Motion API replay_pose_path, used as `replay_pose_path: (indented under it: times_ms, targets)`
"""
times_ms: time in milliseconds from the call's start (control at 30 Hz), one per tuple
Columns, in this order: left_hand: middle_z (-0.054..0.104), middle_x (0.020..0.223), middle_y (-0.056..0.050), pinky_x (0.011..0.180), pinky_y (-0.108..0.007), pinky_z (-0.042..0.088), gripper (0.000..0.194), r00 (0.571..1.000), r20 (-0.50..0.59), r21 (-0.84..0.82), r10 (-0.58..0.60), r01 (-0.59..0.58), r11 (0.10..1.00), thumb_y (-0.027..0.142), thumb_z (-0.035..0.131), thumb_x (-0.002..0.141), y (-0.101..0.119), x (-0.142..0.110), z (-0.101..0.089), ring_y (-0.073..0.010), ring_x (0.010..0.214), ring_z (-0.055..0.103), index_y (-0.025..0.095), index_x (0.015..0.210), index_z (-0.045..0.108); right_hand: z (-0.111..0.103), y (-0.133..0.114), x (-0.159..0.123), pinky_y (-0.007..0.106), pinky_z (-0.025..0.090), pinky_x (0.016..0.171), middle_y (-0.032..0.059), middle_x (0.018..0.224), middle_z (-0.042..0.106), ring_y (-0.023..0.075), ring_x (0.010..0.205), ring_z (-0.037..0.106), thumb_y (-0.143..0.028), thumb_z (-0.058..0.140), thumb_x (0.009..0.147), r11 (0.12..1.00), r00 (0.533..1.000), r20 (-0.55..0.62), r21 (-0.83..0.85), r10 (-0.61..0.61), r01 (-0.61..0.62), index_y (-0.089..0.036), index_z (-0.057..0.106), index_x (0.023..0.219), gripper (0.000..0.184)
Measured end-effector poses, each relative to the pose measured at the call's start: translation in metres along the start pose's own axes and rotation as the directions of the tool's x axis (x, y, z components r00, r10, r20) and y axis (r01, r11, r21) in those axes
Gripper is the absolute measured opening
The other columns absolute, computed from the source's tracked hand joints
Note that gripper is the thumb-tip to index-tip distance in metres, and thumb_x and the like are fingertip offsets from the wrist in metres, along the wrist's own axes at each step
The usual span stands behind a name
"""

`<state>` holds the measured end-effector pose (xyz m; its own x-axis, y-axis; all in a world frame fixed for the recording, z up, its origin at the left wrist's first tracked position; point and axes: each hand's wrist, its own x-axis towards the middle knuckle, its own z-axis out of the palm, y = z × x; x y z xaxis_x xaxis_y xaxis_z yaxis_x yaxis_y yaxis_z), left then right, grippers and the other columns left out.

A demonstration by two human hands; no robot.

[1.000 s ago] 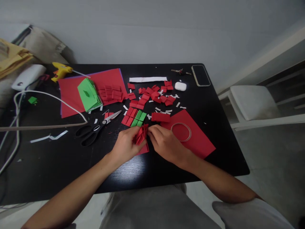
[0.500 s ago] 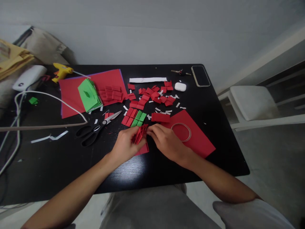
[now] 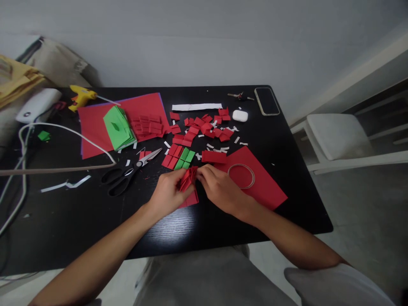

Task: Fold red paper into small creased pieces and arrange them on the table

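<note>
Left hand has its fingers closed around the folded red paper, near the middle of the table's near half. Right hand has its fingers bunched narrow at that paper's right edge; can't tell whether they pinch it or something small.

Risks, my read: too hard a squeeze on the left could crush or skew the folds; a loose one could let them spring open. A pull from the right could tear an edge. Another red piece lies just on the near side, partly under the left hand, so a dropped wrist could crease it. Green pieces sit just beyond the fingers; a forward nudge could knock them out of line. Scissors lie partly open to the left, so a leftward sweep could catch the blades.

Vs half a second ago: almost no change. Same hold, same layout; whole view slips slightly left.
</note>
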<state>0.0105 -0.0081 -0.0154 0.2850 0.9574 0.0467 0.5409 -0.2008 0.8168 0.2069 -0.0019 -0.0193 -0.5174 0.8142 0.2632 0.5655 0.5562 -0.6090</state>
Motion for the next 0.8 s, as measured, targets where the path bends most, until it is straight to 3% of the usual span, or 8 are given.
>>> replay_pose_path:
  times_ms: [300, 800]
  targets:
    - [0.054, 0.062, 0.005, 0.058, -0.023, 0.039, 0.015, 1.000, 0.006, -0.027, -0.023, 0.023, 0.999, 0.027, 0.063, 0.085, -0.0010, -0.0026, 0.0002, -0.0109, 0.058, 0.048, 0.017, 0.074, 0.061, -0.0062, 0.0017, -0.0001, 0.035, 0.061, 0.079, 0.0082, 0.099, 0.073, 0.0207, 0.090, 0.073, -0.014, 0.050, 0.108, 0.999, 1.000, 0.023, 0.039, 0.010, -0.011, -0.017, 0.064, 0.103, 0.015]
    - [0.055, 0.065, 0.004, 0.060, -0.023, 0.041, 0.016, 0.995, 0.031, -0.134, -0.096, 0.099, 0.986, 0.030, 0.066, 0.087, -0.0017, -0.0023, 0.0008, -0.0114, 0.062, 0.048, 0.016, 0.079, 0.066, -0.0044, 0.0007, 0.0009, 0.036, 0.061, 0.082, 0.0094, 0.101, 0.072, 0.0216, 0.092, 0.072, -0.006, 0.050, 0.104, 0.999, 1.000, 0.019, 0.043, 0.023, -0.024, -0.018, 0.062, 0.104, 0.017]
